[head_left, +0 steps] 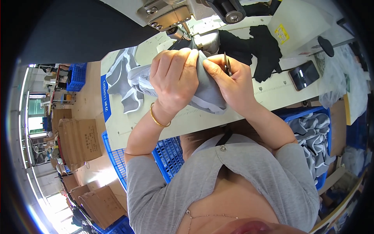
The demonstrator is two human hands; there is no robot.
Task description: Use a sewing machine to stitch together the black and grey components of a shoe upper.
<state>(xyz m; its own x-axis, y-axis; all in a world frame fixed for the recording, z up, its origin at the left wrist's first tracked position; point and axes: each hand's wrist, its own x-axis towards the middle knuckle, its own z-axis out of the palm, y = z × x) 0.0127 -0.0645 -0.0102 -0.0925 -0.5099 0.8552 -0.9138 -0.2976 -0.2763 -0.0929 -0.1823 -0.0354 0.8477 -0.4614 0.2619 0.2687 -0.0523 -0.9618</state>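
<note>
Both of my hands are at a grey fabric piece (208, 87) with paler edging, just in front of the sewing machine (171, 17). My left hand (174, 76) is closed with its fingers curled over the cloth, which bunches beneath it. With thumb and forefinger, my right hand (233, 80) pinches the upper edge of the same piece. Small dark scissors (227, 65) are tucked in that right hand, blades pointing up; their handles are hidden. More grey fabric with light binding (124, 82) lies on the table to the left. Part of the machine's needle area is hidden behind my hands.
Black cloth (267, 50) lies right of the machine, near a dark phone (304, 75) on the white table (163, 130). A blue crate (329, 140) of grey pieces stands at lower right; another blue crate (169, 156) is under the front edge. Cardboard boxes (80, 142) stand left.
</note>
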